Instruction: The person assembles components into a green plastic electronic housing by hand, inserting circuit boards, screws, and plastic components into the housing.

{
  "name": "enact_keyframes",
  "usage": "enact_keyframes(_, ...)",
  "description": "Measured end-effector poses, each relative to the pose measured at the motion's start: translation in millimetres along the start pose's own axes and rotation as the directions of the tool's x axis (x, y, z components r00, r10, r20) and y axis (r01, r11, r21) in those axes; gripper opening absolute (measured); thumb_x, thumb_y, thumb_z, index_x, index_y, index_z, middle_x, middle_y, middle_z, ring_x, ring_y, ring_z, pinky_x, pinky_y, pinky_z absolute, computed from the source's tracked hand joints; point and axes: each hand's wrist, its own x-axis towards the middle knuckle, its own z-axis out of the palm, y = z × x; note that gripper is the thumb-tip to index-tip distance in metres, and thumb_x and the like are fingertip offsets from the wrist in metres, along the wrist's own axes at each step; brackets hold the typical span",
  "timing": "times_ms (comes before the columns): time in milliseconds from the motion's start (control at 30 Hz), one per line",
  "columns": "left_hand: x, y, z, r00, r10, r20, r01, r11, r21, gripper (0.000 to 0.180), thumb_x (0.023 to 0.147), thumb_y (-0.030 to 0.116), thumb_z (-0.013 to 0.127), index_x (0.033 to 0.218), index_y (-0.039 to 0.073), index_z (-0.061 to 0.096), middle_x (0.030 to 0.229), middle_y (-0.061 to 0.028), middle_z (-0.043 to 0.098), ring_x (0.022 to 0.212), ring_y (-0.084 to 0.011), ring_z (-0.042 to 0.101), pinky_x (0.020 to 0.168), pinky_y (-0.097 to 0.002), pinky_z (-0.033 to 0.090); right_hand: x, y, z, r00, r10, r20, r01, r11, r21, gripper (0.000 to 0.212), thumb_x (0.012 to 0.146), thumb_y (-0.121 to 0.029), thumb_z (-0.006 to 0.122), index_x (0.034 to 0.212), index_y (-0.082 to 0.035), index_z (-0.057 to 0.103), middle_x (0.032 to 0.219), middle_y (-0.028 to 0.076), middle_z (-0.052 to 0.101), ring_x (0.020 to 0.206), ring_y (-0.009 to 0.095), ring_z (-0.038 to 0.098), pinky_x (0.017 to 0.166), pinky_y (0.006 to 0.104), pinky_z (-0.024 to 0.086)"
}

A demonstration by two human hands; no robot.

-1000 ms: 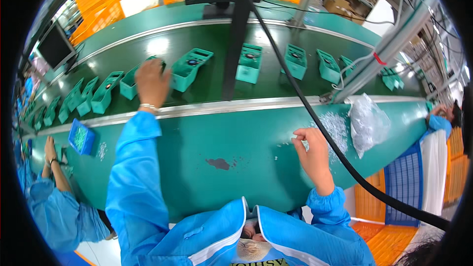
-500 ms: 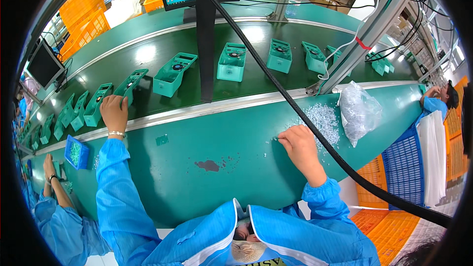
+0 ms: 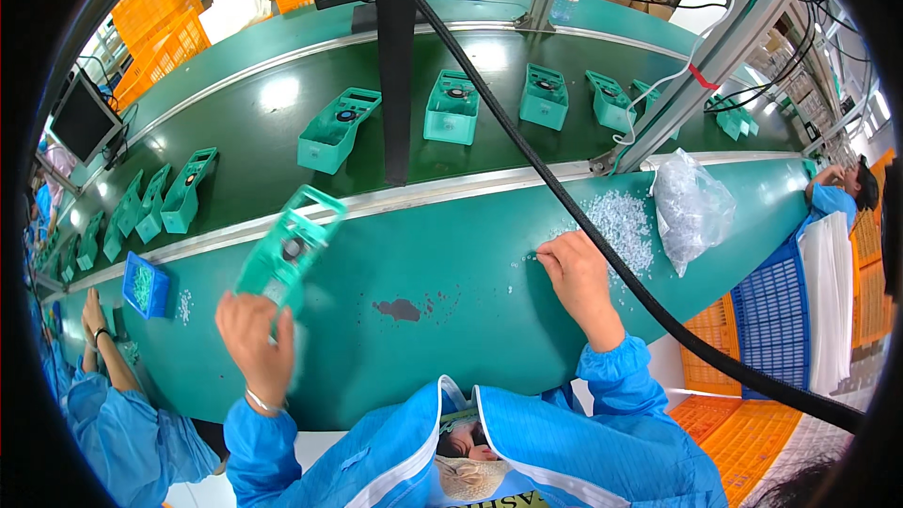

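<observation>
Left hand (image 3: 256, 343): gripping green housing (image 3: 285, 263) by near end | right hand (image 3: 578, 284): fingertips pinched near white pellets (image 3: 623, 230), contents unclear | step: probably positioning housing | next: calls for steady grip

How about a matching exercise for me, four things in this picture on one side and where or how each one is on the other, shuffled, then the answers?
Column one
1. Left hand
2. Right hand
3. Blue bin
4. Clear bag

Column two
A. Holds small green pieces
B. Lies right of the heap of pale pieces
C. Grips a green casing
D. Fingers curled, left of that heap

Pairs: 1-C, 2-D, 3-A, 4-B
</observation>
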Motion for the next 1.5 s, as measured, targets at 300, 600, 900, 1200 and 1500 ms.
enact_keyframes(300, -59.1, 67.4, -16.2, 0.972, 0.133, 0.196, -0.11, 0.986, -0.122, 0.013, 0.077, 0.017, 0.078, 0.082, 0.013, 0.067, 0.089, -0.001, 0.065, 0.091, -0.0228, 0.062, 0.11, -0.0525, 0.039, 1.7, -5.5, -2.7, 0.995, -0.094, 0.028, 0.096, 0.993, -0.076, 0.014, 0.073, -0.002, 0.081, 0.082, -0.005, 0.071, 0.082, 0.007, 0.066, 0.086, 0.029, 0.062, 0.075, 0.0419, 0.051)
enact_keyframes(600, -70.2, 83.3, -17.2, 0.946, 0.221, 0.237, -0.174, 0.964, -0.202, 0.014, 0.077, 0.019, 0.079, 0.085, 0.015, 0.069, 0.09, 0.0018, 0.066, 0.088, -0.0193, 0.063, 0.108, -0.0518, 0.04, 2.4, -2.3, 2.6, 0.997, -0.072, -0.005, 0.071, 0.995, -0.066, 0.015, 0.073, -0.004, 0.081, 0.085, -0.005, 0.073, 0.084, 0.006, 0.067, 0.089, 0.028, 0.063, 0.079, 0.0403, 0.05)
enact_keyframes(900, -76.1, 83.1, -15.4, 0.933, 0.249, 0.26, -0.189, 0.953, -0.237, 0.017, 0.077, 0.019, 0.079, 0.09, 0.014, 0.07, 0.094, 0.0017, 0.067, 0.091, -0.0184, 0.064, 0.108, -0.0511, 0.04, 1.7, -3.0, 4.2, 0.995, -0.094, 0.042, 0.098, 0.989, -0.109, 0.013, 0.074, -0.007, 0.079, 0.085, -0.011, 0.071, 0.087, 0.001, 0.065, 0.093, 0.024, 0.061, 0.09, 0.0424, 0.043)
enact_keyframes(1200, -78.7, 81.6, -17.8, 0.933, 0.234, 0.274, -0.176, 0.959, -0.222, 0.017, 0.077, 0.02, 0.077, 0.09, 0.015, 0.07, 0.096, 0.002, 0.067, 0.095, -0.0172, 0.064, 0.107, -0.0501, 0.043, 5.9, -15.5, -1.8, 0.989, -0.14, 0.038, 0.145, 0.959, -0.242, 0.012, 0.072, -0.005, 0.079, 0.081, -0.01, 0.073, 0.083, 0.001, 0.067, 0.098, 0.028, 0.061, 0.096, 0.0462, 0.042)
enact_keyframes(1500, -84.4, 80.7, -14.6, 0.923, 0.28, 0.264, -0.208, 0.94, -0.271, 0.018, 0.075, 0.018, 0.07, 0.092, 0.015, 0.073, 0.099, 0.0017, 0.069, 0.093, -0.0168, 0.065, 0.107, -0.049, 0.044, 19.0, -101.0, 16.2, 0.969, -0.202, 0.141, 0.165, 0.957, 0.24, 0.011, 0.075, -0.008, 0.082, 0.084, -0.012, 0.076, 0.088, 0.002, 0.066, 0.098, 0.027, 0.059, 0.095, 0.0438, 0.04)
